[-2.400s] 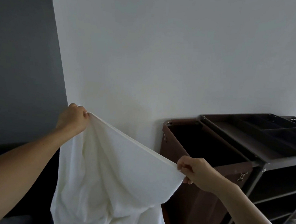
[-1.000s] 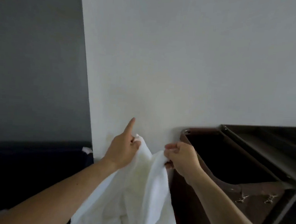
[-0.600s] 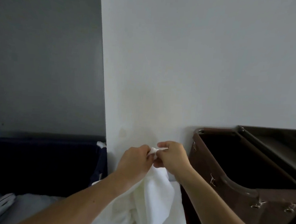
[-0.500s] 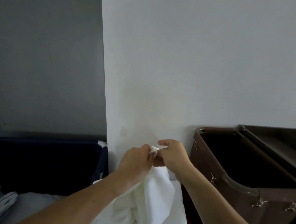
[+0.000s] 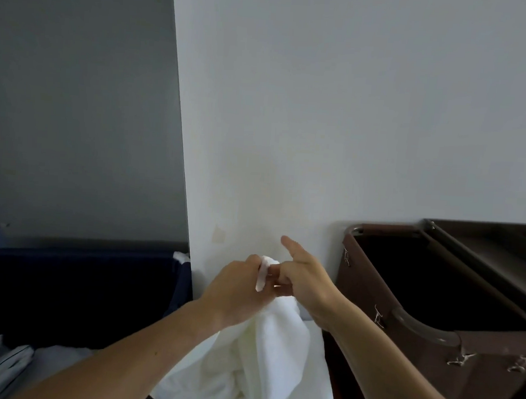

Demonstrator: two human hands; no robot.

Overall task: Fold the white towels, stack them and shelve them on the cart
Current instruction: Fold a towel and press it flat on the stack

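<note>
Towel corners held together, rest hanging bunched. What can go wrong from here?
1. The left hand pinches the joined corners of the white towel; the right hand has its index finger lifted and its hold is unclear, so a corner may slip free.
2. The towel hangs bunched, so the fold may come out crooked.
3. It hangs close to the metal clips on the brown laundry bag and might snag.

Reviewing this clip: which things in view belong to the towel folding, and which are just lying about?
Job: white towel, hanging; left hand pinching its top corner; right hand beside that corner, grip unclear; cart at right.
Lying about: brown laundry bag; dark blue bin; pale linen at lower left.
</note>
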